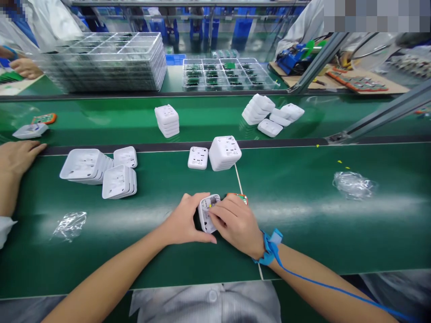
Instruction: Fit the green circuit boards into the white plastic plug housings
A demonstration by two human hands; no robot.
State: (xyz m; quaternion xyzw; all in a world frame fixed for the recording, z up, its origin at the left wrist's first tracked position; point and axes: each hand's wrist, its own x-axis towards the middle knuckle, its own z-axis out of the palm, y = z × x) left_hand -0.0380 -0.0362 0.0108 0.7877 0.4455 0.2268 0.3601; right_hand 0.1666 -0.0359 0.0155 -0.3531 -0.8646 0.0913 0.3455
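My left hand [186, 220] grips a small white plastic housing [204, 216] by its edges, fingers along the top and thumb below, with the hollow inner side tilted toward my right. The fingers of my right hand [235, 220] are pinched together at the inside of the housing. What they hold is hidden, though a small yellow spot and dark wires show by the fingertips. Behind the right knuckles peeks a green circuit board [243, 197] with an orange edge. A blue wrist strap [268, 249] with a cord circles my right wrist.
Stacked white covers [226, 153] stand ahead, beside a single cover [198, 158]. Nested white shells [84, 165] sit left, near another person's hand [16, 161]. Clear plastic bags [354, 185] lie right and left. Behind the belt [208, 112] are compartment trays [229, 74] of boards and a metal strut [380, 107].
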